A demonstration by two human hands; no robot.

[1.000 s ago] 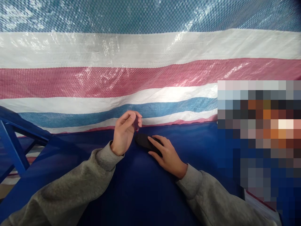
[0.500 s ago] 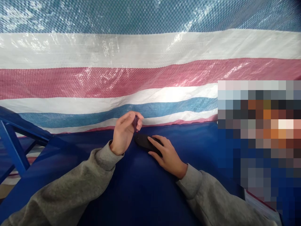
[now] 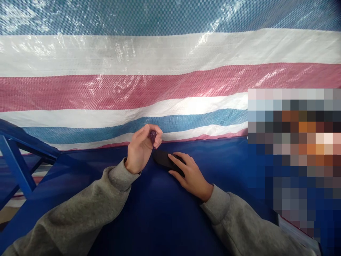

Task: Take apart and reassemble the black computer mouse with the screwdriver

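Note:
My left hand [image 3: 140, 149] is raised a little above the blue table [image 3: 149, 213], its fingers pinched round a small dark purple object [image 3: 152, 136] that is too small to name. My right hand [image 3: 188, 174] lies on the table with its fingers pressed down on a flat black oblong object [image 3: 163, 159]. The purple object hangs just above the left end of the black one. Both arms wear grey sleeves.
A striped blue, white and red woven tarp [image 3: 160, 81] hangs right behind the table's far edge. A blue metal frame [image 3: 18, 156] stands at the left. A blurred-out area [image 3: 293, 156] covers the right side.
My left hand's fingers have closed tighter round the purple object and lifted slightly. The right hand stays on the black object.

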